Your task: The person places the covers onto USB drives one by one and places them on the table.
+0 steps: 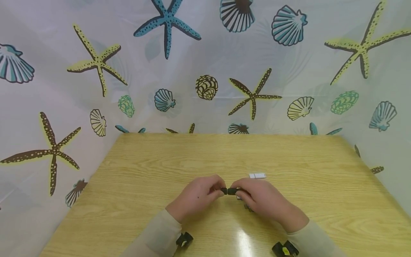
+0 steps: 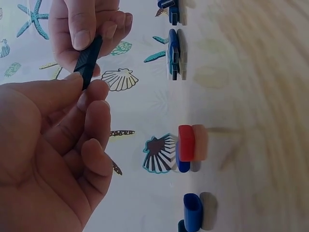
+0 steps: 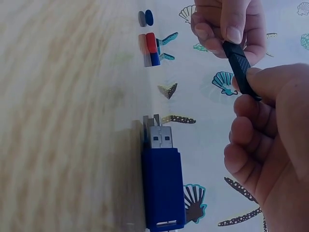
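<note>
Thumb and fingers of my left hand (image 1: 199,195) pinch the short cap end of a black USB stick (image 3: 241,72). From the other side, my right hand (image 1: 266,200) pinches its longer, ribbed body. A thin seam shows between the two parts, which lie in line, end to end. The stick is held up off the table between the fingertips. In the right wrist view a blue USB stick (image 3: 164,188) with a bare metal plug lies close to my right hand. Metal plugs (image 1: 248,207) of other sticks peek out beneath that hand in the head view, mostly hidden.
A white USB stick (image 1: 257,175) lies on the wooden table (image 1: 144,157) beyond my right hand. The left wrist view shows a red cap (image 2: 187,142) beside a blue piece, and a blue cap (image 2: 193,212). A shell-print cloth (image 1: 192,64) surrounds the table's back and sides.
</note>
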Motion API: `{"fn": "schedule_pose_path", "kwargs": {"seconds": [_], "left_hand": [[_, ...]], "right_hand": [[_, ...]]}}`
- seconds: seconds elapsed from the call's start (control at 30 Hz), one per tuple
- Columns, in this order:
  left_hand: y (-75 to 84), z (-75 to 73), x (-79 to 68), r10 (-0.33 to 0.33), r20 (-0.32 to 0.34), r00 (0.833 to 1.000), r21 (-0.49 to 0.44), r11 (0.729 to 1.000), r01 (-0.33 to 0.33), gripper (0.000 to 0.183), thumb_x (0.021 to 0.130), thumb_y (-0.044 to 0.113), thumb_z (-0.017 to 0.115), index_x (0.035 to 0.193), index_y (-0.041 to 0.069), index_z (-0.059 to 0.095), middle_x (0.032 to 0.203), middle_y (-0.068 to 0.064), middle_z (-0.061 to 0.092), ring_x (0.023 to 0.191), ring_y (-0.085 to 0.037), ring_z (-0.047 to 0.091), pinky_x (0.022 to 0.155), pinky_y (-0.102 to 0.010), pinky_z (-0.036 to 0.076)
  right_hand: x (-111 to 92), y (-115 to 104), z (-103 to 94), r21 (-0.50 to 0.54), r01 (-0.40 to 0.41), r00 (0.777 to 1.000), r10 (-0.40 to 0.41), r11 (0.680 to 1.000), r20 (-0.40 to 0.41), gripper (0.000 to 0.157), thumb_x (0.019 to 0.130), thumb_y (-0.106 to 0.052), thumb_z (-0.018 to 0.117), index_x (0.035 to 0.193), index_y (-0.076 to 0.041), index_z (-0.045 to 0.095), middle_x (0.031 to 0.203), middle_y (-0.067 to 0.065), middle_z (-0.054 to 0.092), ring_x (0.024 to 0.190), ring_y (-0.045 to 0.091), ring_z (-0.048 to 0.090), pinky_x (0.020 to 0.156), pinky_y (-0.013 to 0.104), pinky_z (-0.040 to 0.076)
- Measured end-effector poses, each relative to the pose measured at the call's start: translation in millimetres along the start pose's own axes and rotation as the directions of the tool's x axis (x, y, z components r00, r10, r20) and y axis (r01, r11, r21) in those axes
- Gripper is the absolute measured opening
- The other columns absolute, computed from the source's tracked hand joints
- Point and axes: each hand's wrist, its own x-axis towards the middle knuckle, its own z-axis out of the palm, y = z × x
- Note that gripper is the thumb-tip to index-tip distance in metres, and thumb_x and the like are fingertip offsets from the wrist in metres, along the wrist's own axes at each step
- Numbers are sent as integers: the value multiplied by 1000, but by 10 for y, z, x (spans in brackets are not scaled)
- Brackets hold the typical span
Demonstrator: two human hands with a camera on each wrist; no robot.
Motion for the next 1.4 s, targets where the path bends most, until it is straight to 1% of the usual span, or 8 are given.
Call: {"fn": "schedule_pose_path", "kwargs": {"seconds": [0.2, 0.4, 0.57, 0.7, 0.9, 1.0, 1.17, 1.4], "left_hand": [[3, 8, -19, 7, 25, 1000, -22, 1000, -6, 11, 101, 26, 66, 111, 25, 64, 85, 18, 65, 74, -4, 59, 69, -26, 49], [23, 9, -26, 39, 9, 999, -26, 999, -38, 7, 100, 25, 66, 108, 23, 64, 83, 18, 63, 72, -3, 59, 67, -25, 49], [80, 2, -21, 61, 14, 998, -37, 997, -60, 5, 100, 20, 66, 104, 20, 64, 80, 16, 62, 66, -4, 54, 60, -24, 47], [106, 7, -13, 72, 10, 997, -30, 997, -72, 5, 101, 18, 65, 105, 19, 64, 79, 13, 61, 64, -5, 51, 58, -24, 46], [109, 20, -18, 39, -10, 999, -33, 999, -39, 6, 101, 20, 65, 107, 22, 64, 79, 14, 60, 64, -5, 52, 58, -24, 45], [107, 19, -22, 26, -21, 999, -37, 999, -27, 7, 101, 22, 65, 108, 22, 65, 80, 16, 61, 64, -5, 54, 58, -24, 46], [79, 17, -24, 21, -44, 999, -27, 999, -23, 9, 101, 22, 64, 110, 20, 66, 79, 16, 61, 65, -5, 54, 59, -25, 47], [36, 4, -25, 14, -74, 997, -28, 999, -17, 7, 101, 22, 64, 108, 21, 66, 82, 17, 61, 70, -5, 56, 65, -26, 49]], "right_hand": [[-7, -1, 0, 29, 22, 1000, -22, 999, -10, 13, 101, -19, 64, 113, -24, 69, 95, -18, 62, 73, 1, 51, 68, 27, 46], [-14, -12, -4, 59, 39, 999, -38, 998, -19, 13, 101, -18, 64, 113, -24, 68, 96, -18, 62, 73, 1, 51, 67, 26, 46], [-15, -29, -43, 91, 69, 998, -67, 993, -17, 13, 101, -16, 65, 111, -23, 68, 95, -16, 64, 71, 1, 51, 67, 26, 47], [-12, -36, -58, 110, 77, 997, -75, 991, -22, 12, 100, -16, 65, 110, -23, 68, 91, -16, 62, 67, 0, 50, 65, 25, 47], [1, -37, -20, 79, 43, 999, -42, 996, -20, 7, 101, -19, 65, 106, -24, 67, 83, -18, 55, 65, 0, 48, 62, 24, 44], [2, -33, -17, 61, 31, 999, -30, 998, -13, 3, 101, -26, 65, 102, -24, 67, 79, -19, 52, 65, 1, 47, 61, 24, 43], [-6, -27, -37, 39, 7, 1000, -8, 999, 13, 8, 101, -32, 64, 100, -24, 66, 74, -19, 49, 63, 0, 46, 60, 24, 42], [-16, -6, -53, 50, -82, 996, 80, 995, 43, 9, 101, -33, 65, 99, -24, 65, 68, -22, 51, 58, -2, 47, 56, 24, 43]]}}
